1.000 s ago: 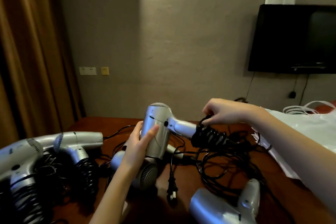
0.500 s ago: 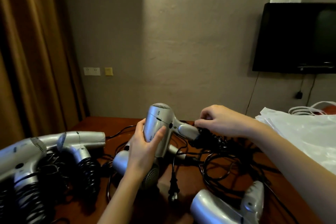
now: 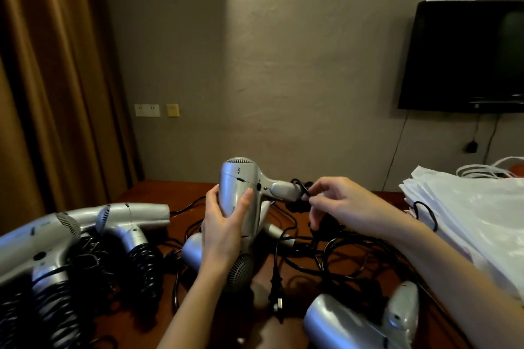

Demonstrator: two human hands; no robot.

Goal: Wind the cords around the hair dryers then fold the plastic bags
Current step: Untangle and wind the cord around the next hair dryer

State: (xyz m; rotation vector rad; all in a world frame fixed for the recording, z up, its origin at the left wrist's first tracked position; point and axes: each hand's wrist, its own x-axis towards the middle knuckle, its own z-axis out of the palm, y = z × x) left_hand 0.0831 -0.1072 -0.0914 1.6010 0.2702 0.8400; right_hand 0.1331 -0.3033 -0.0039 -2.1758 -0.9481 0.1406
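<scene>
The left hand (image 3: 224,231) holds a silver hair dryer (image 3: 241,193) up above the brown table (image 3: 158,193), with the thumb and fingers wrapped around its fat body. The dryer's handle sticks out to the right of that hand. The right hand (image 3: 344,202) is just past the end of the handle, and its fingertips pinch a loop of black cord (image 3: 302,188) right against the handle's tip. More loose black cord (image 3: 334,255) lies in a messy pile on the table below the held dryer. Left of the held dryer, two dryers (image 3: 133,218) lie on the table with cord already wound around their handles. Another dryer (image 3: 365,320) lies below and to the right of the held one. A stack of white plastic bags (image 3: 476,215) sits to the right, beside the right arm.
</scene>
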